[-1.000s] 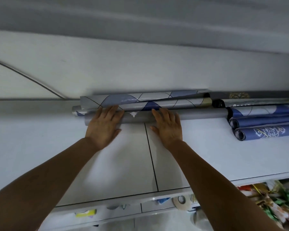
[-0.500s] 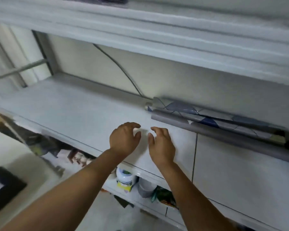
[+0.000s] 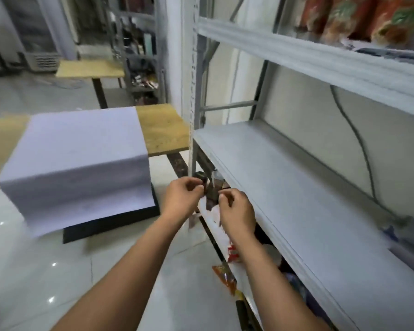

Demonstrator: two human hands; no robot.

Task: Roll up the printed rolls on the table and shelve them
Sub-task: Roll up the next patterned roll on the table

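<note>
A pale lavender sheet [image 3: 79,149] lies flat across the wooden table [image 3: 163,127] on the left, and its near end hangs over the table's front edge. The grey metal shelf [image 3: 285,182] runs along the right. At its far right edge only the tips of the shelved rolls [image 3: 399,244] show. My left hand [image 3: 182,197] and my right hand [image 3: 237,211] hang in the air between the table and the shelf's front edge. Both are empty, with the fingers loosely curled. Neither touches the sheet or the shelf.
A black mat [image 3: 110,223] lies on the tiled floor below the hanging sheet. Packets and bottles [image 3: 227,259] fill the lower shelf. Red printed bags [image 3: 359,17] stand on the upper shelf. A second wooden table [image 3: 89,68] and a rack stand further back.
My hands left the rolls on the shelf and pulled back. My view swung left, from the shelf's rolls to the table with the flat sheet.
</note>
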